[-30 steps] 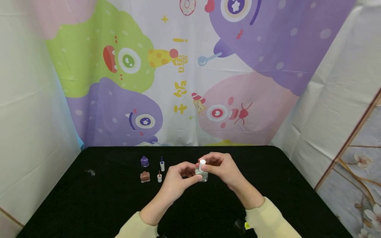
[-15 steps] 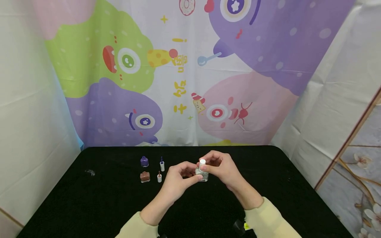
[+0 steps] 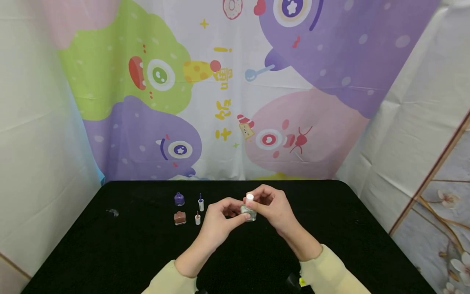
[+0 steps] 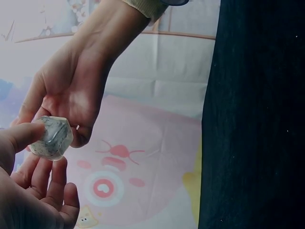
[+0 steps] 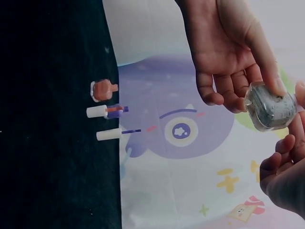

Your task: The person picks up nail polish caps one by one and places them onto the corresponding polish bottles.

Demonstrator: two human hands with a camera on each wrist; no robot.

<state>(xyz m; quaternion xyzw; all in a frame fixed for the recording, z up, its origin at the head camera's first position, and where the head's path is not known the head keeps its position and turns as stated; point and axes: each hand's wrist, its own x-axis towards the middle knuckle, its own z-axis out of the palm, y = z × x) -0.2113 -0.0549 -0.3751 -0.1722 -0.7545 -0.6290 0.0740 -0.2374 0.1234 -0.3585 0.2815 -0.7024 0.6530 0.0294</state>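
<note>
Glitter bottle (image 3: 251, 213), raised over black table (image 3: 110, 253) well inside its side edges, body pinched by left hand (image 3: 219, 220), white cap (image 3: 249, 197) pinched by right hand (image 3: 274, 209), purple bottle (image 3: 179, 199) well apart.

In the head view, the black table (image 3: 249, 261) is looked down on from the person's side, and the printed curtain (image 3: 227, 163) is faced beyond it. In the left wrist view, turned sideways, the right hand (image 3: 275, 208) is faced from close by, backed by a pink figure (image 4: 143, 138). In the right wrist view, turned the opposite way, the left hand (image 3: 216, 222) is faced, backed by a purple figure (image 5: 157, 95). The glass bottle (image 3: 249, 214) is shared by all views, seen nearer from the wrists; the brush caps (image 5: 108, 134) are shared by head and right wrist.
</note>
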